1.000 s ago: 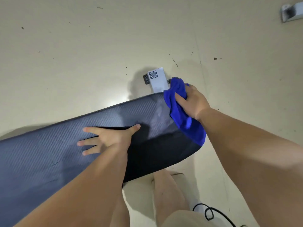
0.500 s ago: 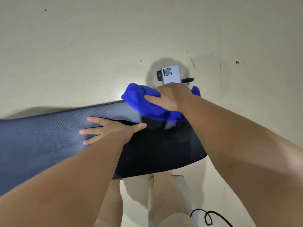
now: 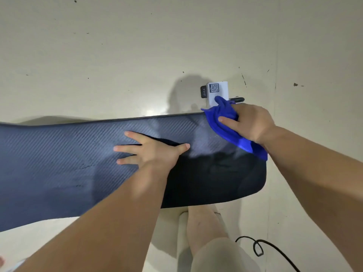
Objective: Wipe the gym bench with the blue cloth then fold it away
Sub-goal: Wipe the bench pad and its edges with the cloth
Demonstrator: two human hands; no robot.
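The gym bench (image 3: 59,165) is a long dark pad with a ribbed weave, running from the left edge to a rounded end at the right. My left hand (image 3: 155,152) lies flat on its middle, fingers spread, holding nothing. My right hand (image 3: 249,122) grips the bunched blue cloth (image 3: 225,118) and presses it on the pad's far right corner. Part of the cloth hangs past my wrist over the pad's right end.
A white bench foot with a QR sticker (image 3: 218,92) and a black knob (image 3: 237,99) stands on the pale floor just behind the cloth. My bare leg (image 3: 204,228) is below the pad. A black cable (image 3: 261,250) loops on the floor at lower right.
My right hand swept the cloth from the right end leftward along the far edge, then back right to the far corner. My left hand stayed flat on the pad.
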